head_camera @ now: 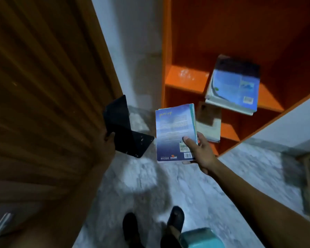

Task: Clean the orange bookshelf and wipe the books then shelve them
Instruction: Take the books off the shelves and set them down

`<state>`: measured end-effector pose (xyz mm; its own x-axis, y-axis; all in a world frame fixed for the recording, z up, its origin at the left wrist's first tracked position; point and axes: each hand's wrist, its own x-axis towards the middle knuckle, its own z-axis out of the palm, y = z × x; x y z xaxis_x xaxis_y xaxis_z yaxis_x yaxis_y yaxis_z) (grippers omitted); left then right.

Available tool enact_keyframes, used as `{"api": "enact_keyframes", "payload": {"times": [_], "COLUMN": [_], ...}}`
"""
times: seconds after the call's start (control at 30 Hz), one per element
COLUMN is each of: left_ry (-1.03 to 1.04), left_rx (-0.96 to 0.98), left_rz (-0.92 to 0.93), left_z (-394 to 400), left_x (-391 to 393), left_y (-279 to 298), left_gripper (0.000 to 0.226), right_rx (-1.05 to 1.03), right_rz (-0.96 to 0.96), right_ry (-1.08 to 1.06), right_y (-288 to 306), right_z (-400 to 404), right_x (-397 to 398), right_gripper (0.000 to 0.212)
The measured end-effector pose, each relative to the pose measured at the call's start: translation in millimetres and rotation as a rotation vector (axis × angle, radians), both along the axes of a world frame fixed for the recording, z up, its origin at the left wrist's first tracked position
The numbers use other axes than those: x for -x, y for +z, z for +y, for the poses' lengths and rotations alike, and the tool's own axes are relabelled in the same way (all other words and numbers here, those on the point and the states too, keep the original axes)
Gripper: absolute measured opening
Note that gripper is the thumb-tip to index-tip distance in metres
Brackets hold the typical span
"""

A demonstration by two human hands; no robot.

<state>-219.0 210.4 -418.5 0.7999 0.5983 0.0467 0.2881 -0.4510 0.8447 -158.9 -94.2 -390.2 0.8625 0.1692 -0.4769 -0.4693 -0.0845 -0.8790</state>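
My right hand grips a small stack of books by its lower right corner, a blue back cover facing up, in front of the orange bookshelf. My left hand holds a black metal bookend, bent in an L and speckled with white dust. On the dusty upper shelf board a pile of books lies flat with a blue cover on top, overhanging the front edge. A paler book lies on the shelf below, partly hidden behind the stack I hold.
A brown wooden door fills the left side, its handle at the bottom left. White wall separates door and shelf. The floor is grey marbled tile. My dark shoes and a teal object are at the bottom.
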Motion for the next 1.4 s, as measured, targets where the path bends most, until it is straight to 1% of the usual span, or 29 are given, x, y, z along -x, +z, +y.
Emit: {"api": "enact_keyframes", "payload": {"times": [0.03,0.1,0.17,0.27,0.33,0.43,0.5,0.63,0.7,0.77,0.93,1.0,1.03,1.1,1.13,1.2,1.27,1.33,1.4], "left_ry": [0.016,0.000,0.010,0.052,0.084,0.120,0.118,0.079,0.048,0.024,-0.039,-0.068,-0.079,-0.089,-0.087,-0.083,-0.075,-0.082,-0.161], "left_rx": [0.025,0.074,0.136,0.121,0.173,0.229,0.267,0.275,0.283,0.250,0.228,0.200,0.189,0.185,0.187,0.161,0.138,0.141,0.102], "left_rz": [0.045,0.094,0.113,0.177,0.194,0.219,0.216,0.231,0.207,0.180,0.172,0.169,0.171,0.184,0.181,0.182,0.172,0.144,0.158], "left_z": [3,6,4,-6,-12,-19,-23,-19,-14,-10,2,9,12,16,17,21,25,31,36], "left_x": [3,8,12,14,14,13,9,-6,-18,-29,-48,-53,-55,-58,-58,-58,-55,-52,-50], "left_y": [-27,-83,-141,-231,-298,-393,-449,-546,-586,-619,-672,-681,-684,-683,-680,-672,-660,-645,-626], "left_gripper": [0.035,0.040,0.037,0.031,0.032,0.035,0.036,0.036,0.035,0.034,0.031,0.029,0.027,0.025,0.024,0.024,0.026,0.027,0.031], "right_rx": [0.026,0.066,0.098,0.147,0.165,0.179,0.188,0.191,0.157,0.149,0.114,0.102,0.122,0.198,0.217,0.227,0.234,0.354,0.453], "right_rz": [0.029,0.100,0.177,0.277,0.329,0.405,0.427,0.446,0.448,0.432,0.402,0.406,0.435,0.525,0.558,0.613,0.631,0.559,0.474], "right_ry": [-0.002,-0.027,-0.048,-0.082,-0.112,-0.162,-0.193,-0.231,-0.262,-0.297,-0.389,-0.417,-0.398,-0.371,-0.378,-0.368,-0.305,-0.188,-0.159], "right_y": [-23,-74,-130,-219,-281,-375,-436,-546,-591,-624,-679,-694,-702,-709,-714,-710,-699,-679,-653], "right_z": [4,10,14,17,18,19,20,22,23,24,28,26,25,24,22,23,26,26,26], "right_x": [4,12,20,32,37,40,37,28,24,23,38,40,39,36,35,31,26,19,8], "right_gripper": [0.026,0.031,0.033,0.029,0.027,0.033,0.034,0.037,0.033,0.030,0.024,0.013,0.005,0.006,0.003,0.009,0.007,0.006,0.014]}}
